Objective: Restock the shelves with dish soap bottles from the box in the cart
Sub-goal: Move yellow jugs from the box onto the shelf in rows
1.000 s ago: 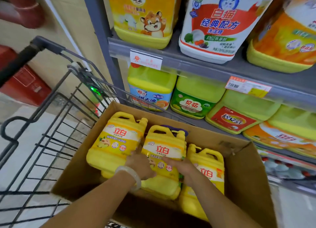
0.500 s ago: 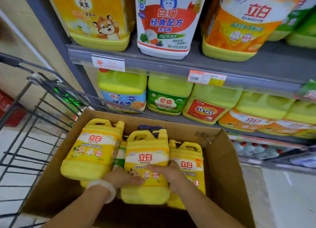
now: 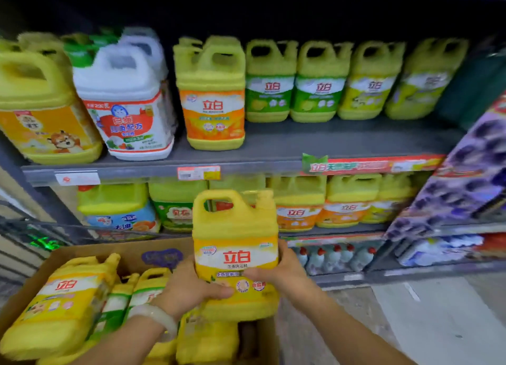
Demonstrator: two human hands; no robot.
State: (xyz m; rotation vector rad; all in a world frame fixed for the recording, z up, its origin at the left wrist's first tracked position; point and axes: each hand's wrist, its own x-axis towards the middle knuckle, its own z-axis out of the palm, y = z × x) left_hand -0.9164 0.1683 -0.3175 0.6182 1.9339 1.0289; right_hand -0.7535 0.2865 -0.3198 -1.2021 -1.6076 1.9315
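Currently the yellow dish soap bottle (image 3: 235,255) is clear of the box (image 3: 90,251) and held upright in the air, in front of the lower shelf (image 3: 342,229). A second ago it stood in the box among the others; it has since been lifted out, and the view has swung up from the cart to the shelves. The extraction step is therefore judged complete and the carry to the shelf is under way.

The left hand (image 3: 189,288) grips the bottle's left side, thumb across the front label. The right hand (image 3: 282,274) grips the right side, thumb likewise on the label. Both hands are closed round the bottle body; neither uses the handle.

Below and to the left, the remaining yellow bottles (image 3: 65,304) lie leaning in the box, so further cycles remain.

The upper shelf (image 3: 328,140) carries an orange-label bottle (image 3: 213,96) at its front edge, with bare shelf surface just to its right, in front of the green-label bottles (image 3: 295,85) set further back. That bare area is a likely placement site, though the pictures do not settle the destination. The whole picture is blurred by motion.
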